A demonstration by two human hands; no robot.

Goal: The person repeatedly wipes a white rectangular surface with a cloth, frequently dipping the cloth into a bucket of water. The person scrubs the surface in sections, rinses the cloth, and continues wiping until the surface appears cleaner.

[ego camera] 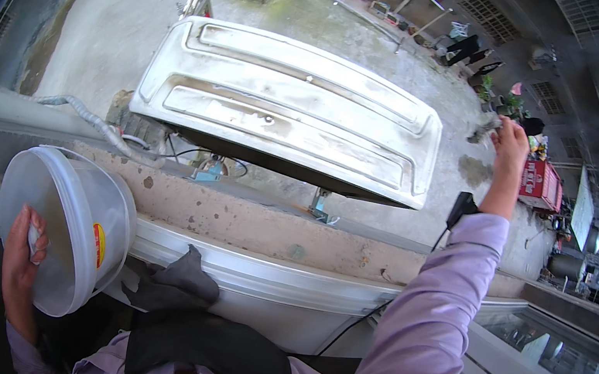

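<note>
My left hand [25,246] is at the mouth of a clear plastic bucket [117,205], its fingers curled around a small pale wad [35,242]. The bucket lies tilted, its mouth facing left, with a red and yellow label on its wall; what supports it is hidden. My right arm reaches out over the wall ledge. At its end, my right hand [509,141] pinches a ragged grey wad [484,129], its material unclear. Between my hands, beyond the ledge, stands the dirt-streaked white casing of an outdoor air-conditioner unit [294,110].
Metal brackets [322,205] show below the unit, beside a wrapped pipe [87,118]. A dark grey cloth [188,278] drapes over the white window frame [262,275]. The stained ledge [247,220] drops to concrete ground [106,33] far below, where a red box [541,184] stands.
</note>
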